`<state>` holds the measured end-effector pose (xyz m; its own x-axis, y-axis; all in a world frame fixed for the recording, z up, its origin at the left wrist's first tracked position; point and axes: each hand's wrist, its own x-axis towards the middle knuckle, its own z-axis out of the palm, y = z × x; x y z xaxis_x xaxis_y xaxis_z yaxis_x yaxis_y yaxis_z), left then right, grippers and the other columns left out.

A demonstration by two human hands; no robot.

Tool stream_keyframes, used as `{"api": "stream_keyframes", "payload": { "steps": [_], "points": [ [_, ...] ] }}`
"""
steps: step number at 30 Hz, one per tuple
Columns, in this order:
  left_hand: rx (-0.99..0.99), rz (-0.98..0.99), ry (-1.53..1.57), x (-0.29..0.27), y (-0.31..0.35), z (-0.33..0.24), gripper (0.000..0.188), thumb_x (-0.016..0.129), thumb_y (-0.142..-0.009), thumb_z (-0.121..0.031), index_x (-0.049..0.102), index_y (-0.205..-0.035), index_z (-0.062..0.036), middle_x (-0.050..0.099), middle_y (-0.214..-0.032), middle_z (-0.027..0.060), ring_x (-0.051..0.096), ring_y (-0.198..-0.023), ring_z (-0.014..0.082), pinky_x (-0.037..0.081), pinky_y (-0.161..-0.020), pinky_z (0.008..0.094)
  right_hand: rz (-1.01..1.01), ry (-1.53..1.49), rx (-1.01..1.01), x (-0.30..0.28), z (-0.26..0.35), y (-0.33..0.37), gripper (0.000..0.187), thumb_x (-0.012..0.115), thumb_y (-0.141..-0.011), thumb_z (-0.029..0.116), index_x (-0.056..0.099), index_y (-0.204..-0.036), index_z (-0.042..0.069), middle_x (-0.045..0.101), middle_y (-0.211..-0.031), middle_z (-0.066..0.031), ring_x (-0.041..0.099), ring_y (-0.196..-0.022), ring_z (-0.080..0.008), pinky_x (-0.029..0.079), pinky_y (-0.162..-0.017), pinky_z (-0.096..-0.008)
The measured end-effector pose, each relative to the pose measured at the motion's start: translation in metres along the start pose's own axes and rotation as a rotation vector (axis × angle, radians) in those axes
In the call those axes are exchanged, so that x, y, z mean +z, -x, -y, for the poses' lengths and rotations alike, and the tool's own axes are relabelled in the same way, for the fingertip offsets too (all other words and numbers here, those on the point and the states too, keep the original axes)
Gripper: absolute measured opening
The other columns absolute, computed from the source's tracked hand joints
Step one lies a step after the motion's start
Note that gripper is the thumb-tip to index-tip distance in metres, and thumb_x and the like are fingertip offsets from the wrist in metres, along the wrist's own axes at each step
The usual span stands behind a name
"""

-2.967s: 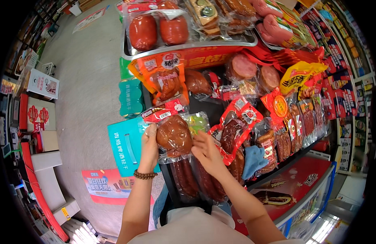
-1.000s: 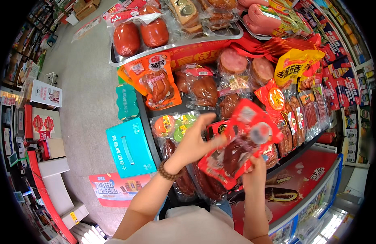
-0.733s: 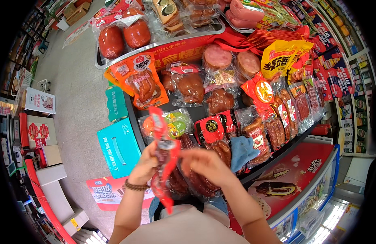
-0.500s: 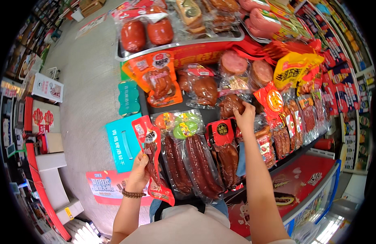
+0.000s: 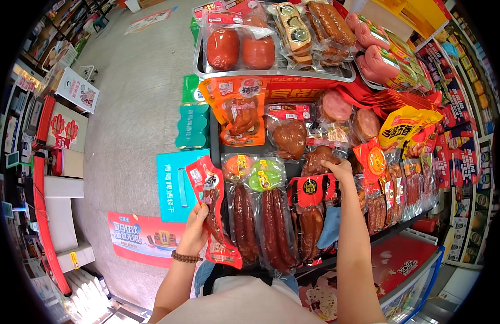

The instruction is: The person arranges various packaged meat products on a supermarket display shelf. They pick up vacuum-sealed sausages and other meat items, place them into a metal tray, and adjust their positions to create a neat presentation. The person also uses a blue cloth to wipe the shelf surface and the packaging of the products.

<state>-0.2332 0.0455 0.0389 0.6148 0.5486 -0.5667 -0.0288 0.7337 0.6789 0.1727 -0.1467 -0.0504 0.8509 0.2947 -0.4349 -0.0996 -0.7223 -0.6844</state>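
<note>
My left hand [image 5: 195, 225] grips the edge of a long red and clear vacuum pack of brown meat [image 5: 212, 200], held slanting at the near left end of the display. My right hand [image 5: 340, 170] reaches across, its thumb and fingers closed at the right edge of a clear vacuum pack of round brown meat [image 5: 318, 159]. Just nearer lies a black and red pack of dark meat [image 5: 310, 221]. Left of that are two long clear packs of dark sausages [image 5: 276, 221], [image 5: 242, 227]. A blue cloth-like piece [image 5: 329, 227] lies beside my right forearm.
A metal tray [image 5: 277, 74] of packed meats stands at the far side. Orange [image 5: 242, 116] and yellow bags [image 5: 409, 127] lie among several meat packs. Turquoise cartons [image 5: 177, 186] stand at the left edge. A glass-sided freezer [image 5: 406, 270] is at the near right.
The view has shifted, so the display sits farther right and lower. Both hands keep their places, the left on the red pack and the right at the round brown meat pack.
</note>
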Motion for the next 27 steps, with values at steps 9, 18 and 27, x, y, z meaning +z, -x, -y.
{"api": "stream_keyframes", "payload": {
  "steps": [9, 18, 27],
  "points": [
    [0.143, 0.055, -0.075, 0.026, -0.021, -0.017, 0.059, 0.07, -0.078, -0.048, 0.047, -0.115, -0.0079, 0.06, -0.089, 0.0032, 0.061, -0.078, 0.0144, 0.054, -0.07, 0.0331, -0.25, -0.3, -0.268, -0.016, 0.017, 0.06, 0.032, 0.074, -0.073, 0.005, 0.051, -0.095, 0.0, 0.061, -0.088, -0.0068, 0.057, -0.079, -0.0117, 0.047, -0.07, -0.0264],
    [0.113, 0.13, -0.065, 0.038, -0.027, -0.02, 0.063, 0.07, -0.079, -0.046, 0.046, -0.122, -0.0066, 0.06, -0.102, 0.0026, 0.061, -0.083, 0.013, 0.054, -0.071, 0.0307, -0.803, -0.15, -0.532, -0.054, 0.045, 0.12, 0.011, 0.054, -0.088, 0.001, 0.043, -0.09, 0.003, 0.058, -0.086, -0.0061, 0.052, -0.078, -0.0122, 0.045, -0.075, -0.027],
    [0.08, 0.109, -0.061, 0.031, -0.022, -0.012, 0.062, 0.07, -0.079, -0.047, 0.046, -0.12, -0.0078, 0.061, -0.093, 0.0037, 0.062, -0.08, 0.0139, 0.054, -0.069, 0.032, -0.368, -0.622, -0.661, -0.025, 0.147, 0.047, 0.008, 0.055, -0.089, 0.007, 0.048, -0.093, 0.004, 0.053, -0.089, -0.004, 0.051, -0.082, -0.0136, 0.043, -0.077, -0.0278]
  ]
}}
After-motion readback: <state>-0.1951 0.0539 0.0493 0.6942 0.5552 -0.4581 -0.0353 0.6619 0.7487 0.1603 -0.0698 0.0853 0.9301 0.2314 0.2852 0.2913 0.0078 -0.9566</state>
